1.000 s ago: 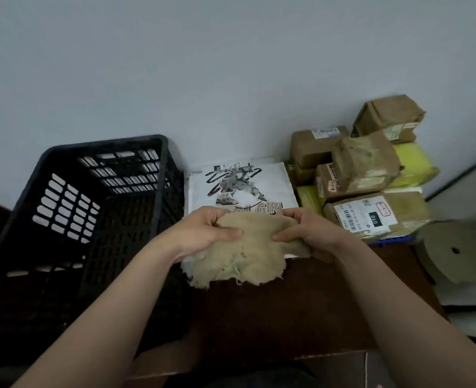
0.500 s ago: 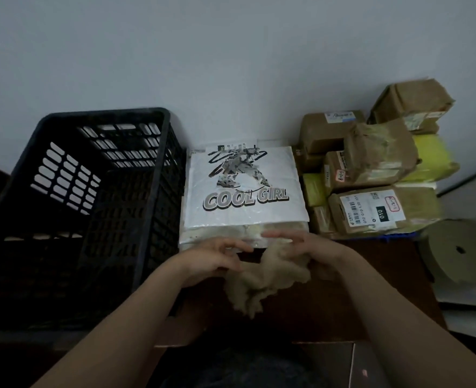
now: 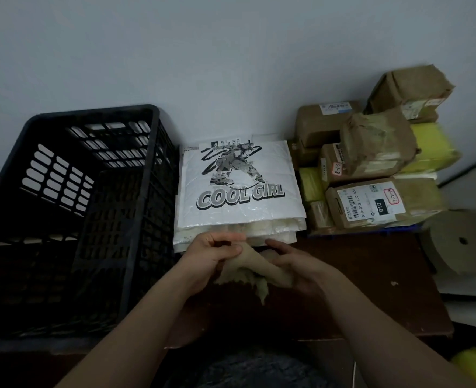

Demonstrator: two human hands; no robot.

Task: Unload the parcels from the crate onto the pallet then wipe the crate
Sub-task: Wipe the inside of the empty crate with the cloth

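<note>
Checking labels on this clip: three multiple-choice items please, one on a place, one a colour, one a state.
1. The white COOL GIRL bag lies: A between the crate and brown parcels; B inside the crate; C atop the parcels.
2. The crate is: A blue; B black; C yellow.
3. The beige cloth is: A spread in the crate; B draped over parcels; C bunched in both hands.
A: it lies flat between them. B: its slotted walls are black. C: left hand and right hand grip it.
</note>
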